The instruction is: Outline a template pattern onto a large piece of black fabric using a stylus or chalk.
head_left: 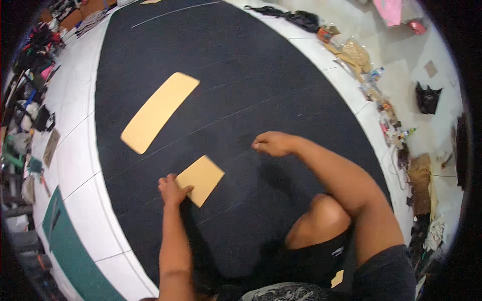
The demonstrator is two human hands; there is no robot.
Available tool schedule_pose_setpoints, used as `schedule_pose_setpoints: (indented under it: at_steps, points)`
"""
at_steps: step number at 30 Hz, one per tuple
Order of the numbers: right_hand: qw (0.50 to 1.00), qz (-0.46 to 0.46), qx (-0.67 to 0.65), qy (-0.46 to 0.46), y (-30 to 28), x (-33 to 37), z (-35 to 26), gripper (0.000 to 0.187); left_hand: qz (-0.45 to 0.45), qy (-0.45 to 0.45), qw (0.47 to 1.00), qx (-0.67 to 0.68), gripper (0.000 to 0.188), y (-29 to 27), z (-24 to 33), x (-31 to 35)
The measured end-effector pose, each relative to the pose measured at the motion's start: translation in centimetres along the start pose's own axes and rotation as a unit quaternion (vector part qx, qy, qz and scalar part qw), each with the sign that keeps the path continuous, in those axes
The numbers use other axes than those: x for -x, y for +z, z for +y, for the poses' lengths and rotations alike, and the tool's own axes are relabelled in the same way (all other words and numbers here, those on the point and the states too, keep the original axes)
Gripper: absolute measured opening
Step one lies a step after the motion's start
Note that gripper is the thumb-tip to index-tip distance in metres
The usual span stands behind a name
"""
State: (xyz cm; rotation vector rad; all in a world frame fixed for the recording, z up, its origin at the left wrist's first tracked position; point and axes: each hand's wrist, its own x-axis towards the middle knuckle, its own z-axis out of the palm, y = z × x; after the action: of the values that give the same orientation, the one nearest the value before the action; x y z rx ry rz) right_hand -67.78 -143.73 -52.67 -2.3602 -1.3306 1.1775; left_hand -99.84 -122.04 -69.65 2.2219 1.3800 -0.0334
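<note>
My left hand [173, 189] grips the left edge of a small tan four-sided card piece [203, 179], its thumb lying over the card. The card is at or just above a wide sheet of black fabric [241, 65] spread on the floor. To the right, my right hand [273, 144] hovers over the fabric with its fingers closed in a pinch; whatever they hold, if anything, is too small to make out. Farther off to the left, a long tan card piece [159, 113] with rounded corners lies at a slant. Thin pale lines cross the fabric.
White floor tiles [75, 120] border the fabric. A green mat [75, 256] lies at the near left. Piled clutter lines the left side; a black plastic bag [428, 98] and scattered scraps lie along the right. My bent knee [321, 223] rests near my right forearm.
</note>
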Motion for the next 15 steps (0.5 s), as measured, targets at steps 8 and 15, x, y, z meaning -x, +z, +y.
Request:
schedule_pose_setpoints:
  at_steps: [8,15]
  points:
    - [0.989,-0.04,0.043,-0.138,3.0,0.7,-10.8,0.045,-0.164,-0.023,0.958,0.234,0.025,-1.5,-0.6,-1.3]
    - [0.971,0.065,0.156,-0.167,4.5,7.8,-7.2,0.058,-0.265,0.047,0.805,0.529,0.015,-2.1,3.6,0.0]
